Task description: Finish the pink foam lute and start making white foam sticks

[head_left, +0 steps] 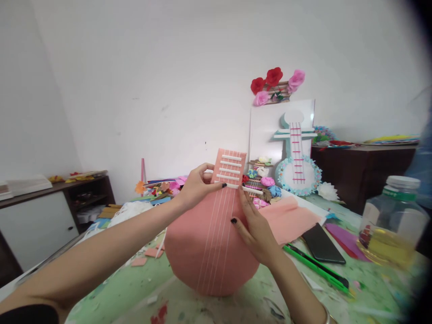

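Note:
A pink paper guitar model (pixel 209 245) stands upright on the paint-stained table (pixel 189 306), with white strings down its round body and white bars across its neck. My left hand (pixel 197 186) grips the left side of the neck, thumb and fingers pinched at one end of a white stick (pixel 248 189) that lies across the strings. My right hand (pixel 254 225) rests on the body's right side, its fingers pressed on the same stick.
A finished white and blue guitar model (pixel 297 164) leans on a white board behind, under paper roses (pixel 275 83). A plastic jar (pixel 393 220) stands at right, near a black phone (pixel 322 245), a green knife (pixel 315 267) and a pink sheet (pixel 290 216). Paper scraps pile at left.

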Tool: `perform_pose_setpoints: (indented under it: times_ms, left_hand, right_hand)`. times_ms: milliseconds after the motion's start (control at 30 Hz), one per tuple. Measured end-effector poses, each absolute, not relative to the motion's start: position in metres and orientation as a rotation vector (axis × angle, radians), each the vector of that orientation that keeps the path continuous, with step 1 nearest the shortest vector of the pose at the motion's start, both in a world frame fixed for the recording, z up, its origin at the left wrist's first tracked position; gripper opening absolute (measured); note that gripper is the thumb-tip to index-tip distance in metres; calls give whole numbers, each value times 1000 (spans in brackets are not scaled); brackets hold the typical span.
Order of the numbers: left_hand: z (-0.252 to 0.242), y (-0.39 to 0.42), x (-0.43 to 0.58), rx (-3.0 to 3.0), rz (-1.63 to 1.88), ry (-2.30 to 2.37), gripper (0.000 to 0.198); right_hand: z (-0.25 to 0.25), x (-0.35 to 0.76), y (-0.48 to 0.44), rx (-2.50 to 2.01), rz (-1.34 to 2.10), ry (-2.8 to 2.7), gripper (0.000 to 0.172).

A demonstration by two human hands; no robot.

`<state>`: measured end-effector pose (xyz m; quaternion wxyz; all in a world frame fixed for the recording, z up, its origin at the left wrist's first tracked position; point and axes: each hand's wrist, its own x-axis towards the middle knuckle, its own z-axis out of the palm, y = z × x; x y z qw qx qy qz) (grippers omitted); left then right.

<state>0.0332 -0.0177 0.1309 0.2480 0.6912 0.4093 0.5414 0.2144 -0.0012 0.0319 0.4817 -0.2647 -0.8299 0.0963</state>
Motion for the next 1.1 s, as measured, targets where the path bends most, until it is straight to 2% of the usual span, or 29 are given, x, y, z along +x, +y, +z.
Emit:
perform_pose_setpoints:
  times_ms: [267, 367, 600, 700, 867, 967, 1100]
  left_hand:
    - [126, 3, 20, 1819, 1511, 1060, 48]
    - [110, 30, 3, 1740, 1601, 1190, 42]
    - [62, 76, -32, 1508, 1613, 1438, 39]
    - [56, 70, -36, 1484, 1634, 1505, 36]
    - [54, 31, -15, 1535, 1527, 1371, 37]
    - [47, 8, 4, 1631, 1356, 1174, 27]
    - [32, -6, 10, 1477, 1387, 1126, 21]
  right_hand:
    - [29, 215, 2, -595, 277, -1997, 68]
    - [29, 216, 3, -538, 352, -1972, 69]
    - [22, 218, 11, -347, 848, -1854, 62]
    - [17, 218, 17, -317, 994, -1834, 57]
    - [13, 213, 17, -401, 1023, -1919, 55]
    - [10, 208, 15, -443, 1016, -1990, 56]
    - [5, 203, 14, -446, 1029, -2066, 55]
